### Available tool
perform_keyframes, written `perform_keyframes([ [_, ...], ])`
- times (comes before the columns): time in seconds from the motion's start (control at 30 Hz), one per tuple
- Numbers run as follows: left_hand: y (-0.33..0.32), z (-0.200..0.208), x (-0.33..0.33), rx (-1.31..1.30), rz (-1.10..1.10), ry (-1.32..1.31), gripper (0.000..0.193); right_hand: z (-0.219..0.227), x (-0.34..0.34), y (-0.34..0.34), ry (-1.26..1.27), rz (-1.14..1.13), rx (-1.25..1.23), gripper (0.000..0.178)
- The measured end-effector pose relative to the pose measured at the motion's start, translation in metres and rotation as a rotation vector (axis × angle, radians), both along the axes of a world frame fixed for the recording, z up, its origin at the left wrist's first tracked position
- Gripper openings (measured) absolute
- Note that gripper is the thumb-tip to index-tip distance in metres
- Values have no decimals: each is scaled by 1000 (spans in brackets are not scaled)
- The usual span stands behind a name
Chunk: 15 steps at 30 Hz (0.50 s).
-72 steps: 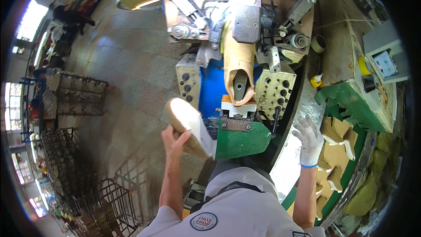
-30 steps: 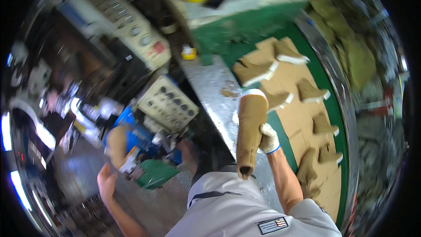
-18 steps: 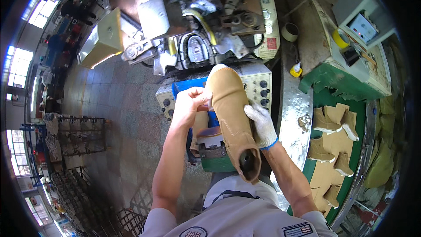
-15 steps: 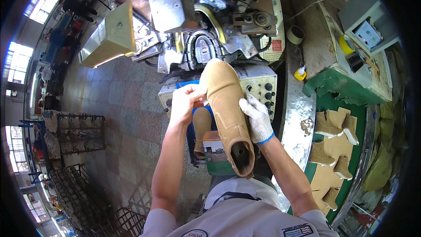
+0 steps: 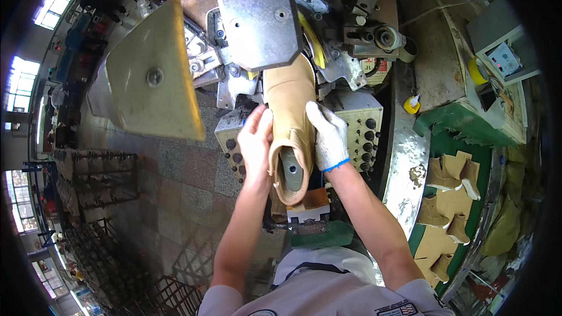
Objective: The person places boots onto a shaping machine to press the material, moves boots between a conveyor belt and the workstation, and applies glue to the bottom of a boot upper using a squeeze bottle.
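A tan boot (image 5: 291, 98) lies between a bare left hand (image 5: 256, 143) and a white-gloved right hand (image 5: 329, 139), its toe beneath a grey metal plate (image 5: 260, 19). Dark metal racks (image 5: 108, 179) stand at left; at right (past a metal ledge (image 5: 403, 152)), other tan boots (image 5: 432, 212) lie on brown cardboard (image 5: 432, 244) atop a green worktop (image 5: 484, 169).

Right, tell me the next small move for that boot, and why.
I'd probably ease the boot slightly forward, guided by the bare left hand and gloved right hand: they flank its sides, its open top faces backward, and its toe end runs out of sight beneath the metal plate, so its seating can't be seen.
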<state>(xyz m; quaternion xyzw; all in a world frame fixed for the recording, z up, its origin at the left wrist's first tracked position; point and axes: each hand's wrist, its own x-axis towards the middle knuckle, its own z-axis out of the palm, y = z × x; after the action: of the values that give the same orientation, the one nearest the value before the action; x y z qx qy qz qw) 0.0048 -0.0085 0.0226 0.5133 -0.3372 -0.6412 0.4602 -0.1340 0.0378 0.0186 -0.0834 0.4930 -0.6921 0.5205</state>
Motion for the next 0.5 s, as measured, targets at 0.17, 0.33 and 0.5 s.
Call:
perform_keyframes([
  [0.17, 16, 11, -7, 190, -181, 79, 67, -2, -1, 1, 7, -19, 56, 47],
  [0.33, 13, 37, -9, 83, -214, 63, 69, 4, -2, -7, -50, -38, 71, 47],
  [0.5, 12, 16, -8, 91, -277, -84, 51, -8, -3, -6, -55, -36, 87, 45],
])
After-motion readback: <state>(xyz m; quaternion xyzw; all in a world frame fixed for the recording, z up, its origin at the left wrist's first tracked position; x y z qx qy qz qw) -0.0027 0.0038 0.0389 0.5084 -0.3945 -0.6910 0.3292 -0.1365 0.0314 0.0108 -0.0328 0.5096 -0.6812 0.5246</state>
